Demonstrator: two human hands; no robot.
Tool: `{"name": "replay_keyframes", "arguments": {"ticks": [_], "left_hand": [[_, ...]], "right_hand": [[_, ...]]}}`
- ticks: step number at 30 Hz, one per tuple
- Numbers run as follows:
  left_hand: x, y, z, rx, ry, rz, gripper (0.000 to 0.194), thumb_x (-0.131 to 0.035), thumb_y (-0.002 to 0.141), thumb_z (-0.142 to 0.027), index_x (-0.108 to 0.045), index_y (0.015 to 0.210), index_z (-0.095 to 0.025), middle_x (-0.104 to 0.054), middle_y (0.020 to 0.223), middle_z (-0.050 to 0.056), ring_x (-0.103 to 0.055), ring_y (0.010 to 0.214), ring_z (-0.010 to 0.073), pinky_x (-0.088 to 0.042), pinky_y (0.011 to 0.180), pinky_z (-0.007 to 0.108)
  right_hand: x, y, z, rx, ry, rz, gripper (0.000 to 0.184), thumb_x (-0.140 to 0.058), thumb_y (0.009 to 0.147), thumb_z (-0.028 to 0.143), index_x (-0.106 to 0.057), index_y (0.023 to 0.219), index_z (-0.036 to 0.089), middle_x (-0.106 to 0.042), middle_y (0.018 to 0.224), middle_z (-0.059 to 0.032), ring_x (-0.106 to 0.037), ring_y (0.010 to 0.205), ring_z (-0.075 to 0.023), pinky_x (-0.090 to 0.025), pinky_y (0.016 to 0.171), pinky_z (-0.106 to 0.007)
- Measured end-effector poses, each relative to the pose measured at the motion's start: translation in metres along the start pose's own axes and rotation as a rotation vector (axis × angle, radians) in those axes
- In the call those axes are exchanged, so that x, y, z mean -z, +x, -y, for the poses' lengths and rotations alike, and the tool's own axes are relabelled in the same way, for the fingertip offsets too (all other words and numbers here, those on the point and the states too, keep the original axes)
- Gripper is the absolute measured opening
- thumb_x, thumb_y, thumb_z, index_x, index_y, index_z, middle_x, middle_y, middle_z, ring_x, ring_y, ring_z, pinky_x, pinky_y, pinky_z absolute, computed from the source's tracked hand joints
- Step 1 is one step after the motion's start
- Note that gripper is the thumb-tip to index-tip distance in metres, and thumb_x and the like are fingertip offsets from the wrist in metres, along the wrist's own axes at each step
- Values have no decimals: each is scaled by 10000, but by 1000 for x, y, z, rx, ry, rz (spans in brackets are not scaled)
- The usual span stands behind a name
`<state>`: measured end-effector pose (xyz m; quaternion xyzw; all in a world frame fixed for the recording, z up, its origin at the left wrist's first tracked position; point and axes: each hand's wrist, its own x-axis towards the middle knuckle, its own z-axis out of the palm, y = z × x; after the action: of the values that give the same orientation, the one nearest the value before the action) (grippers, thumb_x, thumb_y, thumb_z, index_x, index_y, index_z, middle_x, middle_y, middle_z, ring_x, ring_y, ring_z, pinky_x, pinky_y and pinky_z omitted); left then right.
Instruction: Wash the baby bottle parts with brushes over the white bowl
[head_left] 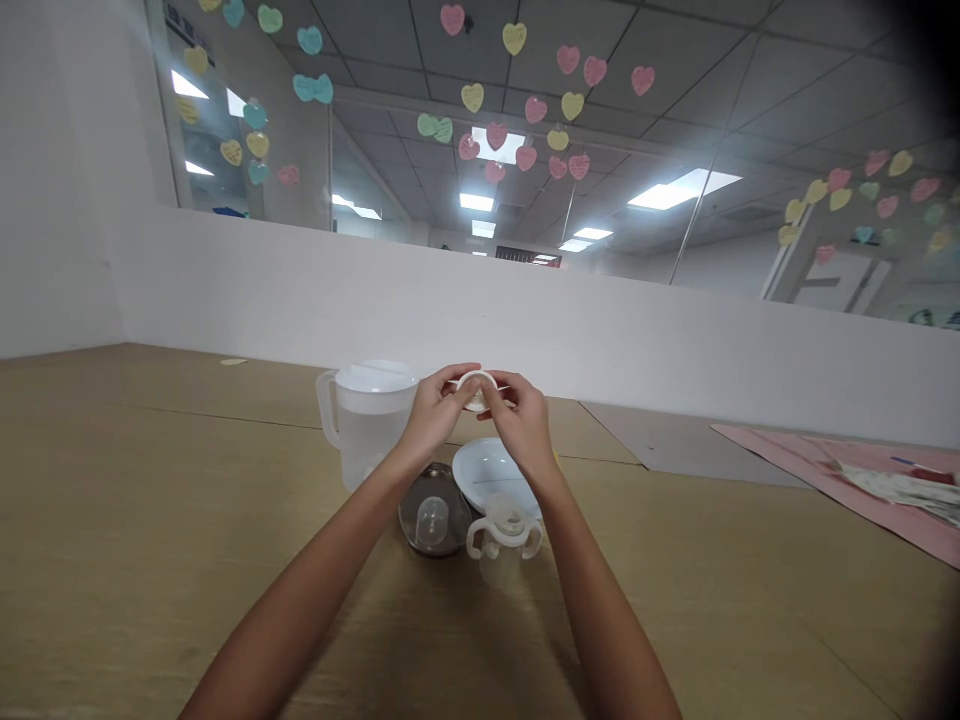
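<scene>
Both hands are raised above the table and meet at a small round white bottle collar point(478, 403), with what looks like a pale teat inside it. My left hand point(439, 402) grips its left side, thumb on the middle. My right hand point(519, 408) grips the right side, its thumb also pressed in. Below them stands a clear baby bottle point(504, 560) with two handles and an uncovered top. A clear domed cap point(432, 522) rests in a dark, shiny round dish point(414, 493). Behind the bottle is a white bowl point(480, 462), partly hidden by my right wrist.
A lidded translucent pitcher point(367, 440) holding clear liquid stands left of the dish. Pink sheets with papers and a pen point(911, 465) lie at the far right beside a grey sheet point(690, 445). Behind the table rise a white wall point(262, 290) and glass with heart-shaped notes.
</scene>
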<state>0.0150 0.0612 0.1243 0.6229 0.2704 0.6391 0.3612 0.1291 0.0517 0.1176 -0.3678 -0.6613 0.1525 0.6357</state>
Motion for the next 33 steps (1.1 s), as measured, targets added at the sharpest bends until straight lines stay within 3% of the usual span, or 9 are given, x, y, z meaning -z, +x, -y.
{"name": "replay_keyframes", "arguments": {"ticks": [11, 15, 19, 26, 30, 33], "left_hand": [[-1, -1, -1, 42, 22, -19, 162, -582, 649, -224, -626, 775, -132, -622, 749, 32, -549, 699, 135, -416, 638, 242], [-3, -1, 4, -52, 84, -54, 126, -572, 660, -211, -608, 758, -140, -609, 754, 29, -546, 699, 132, -419, 654, 248], [-4, -1, 6, -152, 115, -71, 160, -565, 698, -246, -615, 818, -153, -610, 862, 45, -552, 753, 133, -429, 691, 244], [-3, -2, 7, -112, 67, 18, 352, -573, 705, -251, -540, 1050, -191, -536, 962, 40, -539, 814, 123, -457, 692, 229], [-2, -1, 12, -219, 88, -40, 329, -565, 724, -261, -535, 1044, -188, -559, 919, 36, -546, 822, 120, -451, 728, 228], [1, 1, 12, -243, 98, -62, 360, -595, 708, -290, -538, 1049, -190, -587, 915, 34, -553, 800, 116, -447, 735, 230]], "right_hand": [[-7, -6, 0, 174, -386, -55, 143, -388, 813, 244, -514, 829, 178, -557, 760, -33, -510, 683, -155, -415, 610, -289], [-7, -5, 1, 199, -480, -96, 119, -383, 783, 210, -499, 792, 184, -539, 711, -20, -485, 640, -152, -387, 599, -286], [-6, -5, 3, 162, -374, -122, 139, -393, 794, 240, -518, 810, 182, -541, 725, -16, -500, 621, -138, -427, 589, -284], [-4, -1, -2, -141, 139, -77, 225, -461, 756, 308, -468, 963, 222, -530, 854, -4, -532, 513, -71, -477, 449, -209], [2, 1, -3, -170, 28, 61, 191, -500, 733, 332, -529, 872, 204, -561, 766, 0, -560, 528, -102, -492, 466, -234], [3, 1, -1, -101, -100, 43, 231, -511, 737, 399, -577, 742, 178, -576, 687, -15, -578, 561, -135, -500, 500, -257]]}}
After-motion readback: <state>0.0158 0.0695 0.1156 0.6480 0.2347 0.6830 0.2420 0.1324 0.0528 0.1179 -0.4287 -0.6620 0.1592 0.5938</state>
